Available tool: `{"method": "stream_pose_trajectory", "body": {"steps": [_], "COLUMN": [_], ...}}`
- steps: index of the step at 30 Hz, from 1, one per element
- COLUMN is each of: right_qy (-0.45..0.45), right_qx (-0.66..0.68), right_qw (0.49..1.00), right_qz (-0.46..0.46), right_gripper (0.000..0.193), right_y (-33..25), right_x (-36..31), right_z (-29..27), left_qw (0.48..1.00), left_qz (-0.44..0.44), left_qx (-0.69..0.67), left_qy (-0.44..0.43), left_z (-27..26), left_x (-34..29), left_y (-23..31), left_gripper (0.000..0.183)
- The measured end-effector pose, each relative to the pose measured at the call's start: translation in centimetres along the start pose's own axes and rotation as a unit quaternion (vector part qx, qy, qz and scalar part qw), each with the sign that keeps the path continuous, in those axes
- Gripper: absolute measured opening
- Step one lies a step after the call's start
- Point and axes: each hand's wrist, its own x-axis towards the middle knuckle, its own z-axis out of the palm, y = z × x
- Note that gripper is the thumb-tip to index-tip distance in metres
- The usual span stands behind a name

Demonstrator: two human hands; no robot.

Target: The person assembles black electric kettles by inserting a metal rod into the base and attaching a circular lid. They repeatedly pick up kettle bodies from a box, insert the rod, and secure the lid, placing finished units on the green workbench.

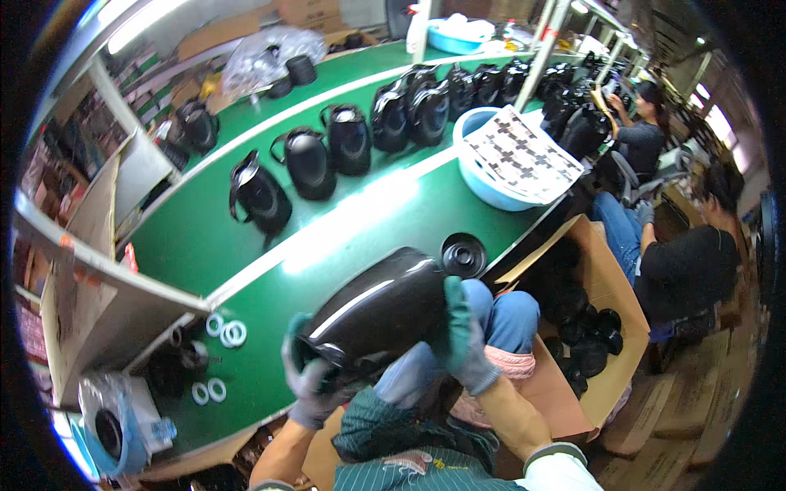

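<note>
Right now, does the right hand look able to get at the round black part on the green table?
Probably yes: the round black part lies just beyond the right hand, with nothing visibly between them. That hand is holding the black housing, though, so it may need to let go first.

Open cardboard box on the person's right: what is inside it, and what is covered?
Inside the cardboard box lies a loose heap of black parts, some rounded. Those on top hide anything beneath, and the box's bottom cannot be seen.
</note>
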Motion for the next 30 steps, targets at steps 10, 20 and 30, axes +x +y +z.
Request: {"method": "stream_pose_trajectory", "body": {"steps": [10, 20, 30], "right_qy": [-0.124, 0.066, -0.052], "right_qx": [-0.023, -0.168, -0.215], "right_qw": [0.986, 0.983, 0.975], "right_qz": [0.113, 0.04, 0.038], "right_gripper": [0.061, 0.055, 0.064], "right_y": [-1.1, -5.0, -2.4], "right_x": [1.9, -3.7, -3.1], "right_z": [0.1, -1.9, -0.7], "left_qw": [0.94, 0.922, 0.887], "left_qz": [-0.055, -0.023, 0.04], "left_qx": [0.335, 0.383, 0.457], "left_qy": [-0.038, -0.06, -0.048], "left_z": [-2.4, 0.9, -0.7], "left_x": [14.8, 22.8, 21.6], "left_y": [-17.4, -29.9, -25.5], "left_gripper": [0.053, 0.055, 0.075]}}
